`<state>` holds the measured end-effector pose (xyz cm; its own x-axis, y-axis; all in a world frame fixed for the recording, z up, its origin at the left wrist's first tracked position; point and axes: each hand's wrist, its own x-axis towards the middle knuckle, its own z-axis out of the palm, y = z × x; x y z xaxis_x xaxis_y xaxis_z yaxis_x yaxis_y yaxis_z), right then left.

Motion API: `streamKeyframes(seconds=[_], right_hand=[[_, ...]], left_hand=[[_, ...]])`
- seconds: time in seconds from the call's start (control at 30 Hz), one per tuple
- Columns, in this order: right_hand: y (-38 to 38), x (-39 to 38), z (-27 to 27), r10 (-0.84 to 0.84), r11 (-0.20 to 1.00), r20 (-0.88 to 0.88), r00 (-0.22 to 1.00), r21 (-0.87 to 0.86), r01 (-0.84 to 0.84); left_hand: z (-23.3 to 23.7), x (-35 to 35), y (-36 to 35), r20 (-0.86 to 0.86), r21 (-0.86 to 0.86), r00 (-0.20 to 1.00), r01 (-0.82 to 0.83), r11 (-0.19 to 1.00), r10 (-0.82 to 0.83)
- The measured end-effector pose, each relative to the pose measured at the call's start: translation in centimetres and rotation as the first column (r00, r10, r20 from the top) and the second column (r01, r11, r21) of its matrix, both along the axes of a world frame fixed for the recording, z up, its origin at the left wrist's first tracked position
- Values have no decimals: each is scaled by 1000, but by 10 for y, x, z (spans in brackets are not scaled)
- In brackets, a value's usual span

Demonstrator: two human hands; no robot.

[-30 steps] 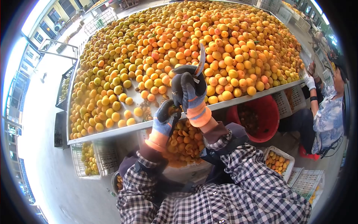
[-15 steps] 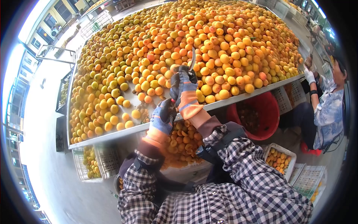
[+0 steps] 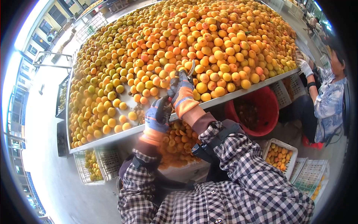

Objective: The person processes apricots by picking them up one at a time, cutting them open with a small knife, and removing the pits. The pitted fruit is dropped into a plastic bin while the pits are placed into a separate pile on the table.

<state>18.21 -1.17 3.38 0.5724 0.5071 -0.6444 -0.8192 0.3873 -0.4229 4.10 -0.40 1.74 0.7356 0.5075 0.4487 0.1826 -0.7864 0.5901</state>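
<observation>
My right hand [image 3: 182, 91], in a grey and orange glove, is closed on a small curved knife [image 3: 191, 68] whose blade points up beside the fruit. My left hand [image 3: 159, 114], in a matching glove, is closed just left of it, over the table's front edge; what it grips is hidden by the fingers. In front of both hands lies a large heap of orange and yellow apricots [image 3: 194, 41] on a metal-edged table [image 3: 112, 139].
Below the table edge are halved apricots [image 3: 178, 143] and a red tub [image 3: 266, 112]. Crates with fruit stand at lower left [image 3: 106, 164] and lower right [image 3: 292, 143]. A seated person [image 3: 330, 100] with white gloves works at the right.
The view has shifted slightly. My right hand and the knife sit a little lower, and my left hand has moved slightly left. The person at the right has lowered their hands to the fruit.
</observation>
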Motion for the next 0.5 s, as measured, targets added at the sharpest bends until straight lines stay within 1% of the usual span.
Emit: streamKeyframes(seconds=[0.07, 0.13, 0.2, 0.23, 0.27, 0.3, 0.33, 0.37, 0.4, 0.43, 0.47, 0.5], right_hand=[[-1, 1, -1, -5, 999, -62, 998, 35, 7], [0, 2, -2, -13, 1000, -69, 998, 20, 15], [1, 3, -7, -21, 1000, -77, 997, 6, 22], [1, 4, -12, 20, 999, -74, 997, 44, -17], [2, 5, -22, 62, 995, -69, 996, 80, -56], [7, 7, -34, 60, 995, -70, 996, 80, -55], [16, 10, -53, 34, 976, -127, 991, 218, -6], [19, 9, -56, 16, 936, -188, 982, 348, 51], [20, 6, -61, 15, 936, -190, 982, 347, 53], [14, 1, -52, 43, 955, -173, 984, 296, 10], [11, -2, -36, 73, 968, -158, 985, 248, -32], [7, -2, -20, 68, 989, -117, 991, 139, -52]], left_hand=[[0, 0, 2, 4, 10, 1000, 13, 1000, -13], [0, 1, 3, 8, 20, 1000, 26, 999, -26], [1, -1, 4, 17, 73, 999, 39, 997, -40], [2, -1, 4, 16, 73, 999, 41, 996, -43], [4, -1, 3, -9, 111, 1000, 27, 993, -26], [7, -1, 3, -32, 150, 999, 12, 989, -7], [12, 0, 2, -33, 149, 999, 13, 989, -8], [18, 2, 0, -63, 87, 998, 23, 996, -18], [21, 2, -1, -92, 25, 995, 31, 999, -29], [18, 4, 0, -92, 23, 995, 32, 999, -30], [14, 5, 3, -35, 30, 999, 31, 999, -30], [10, 5, 6, 18, 38, 999, 29, 999, -29]])
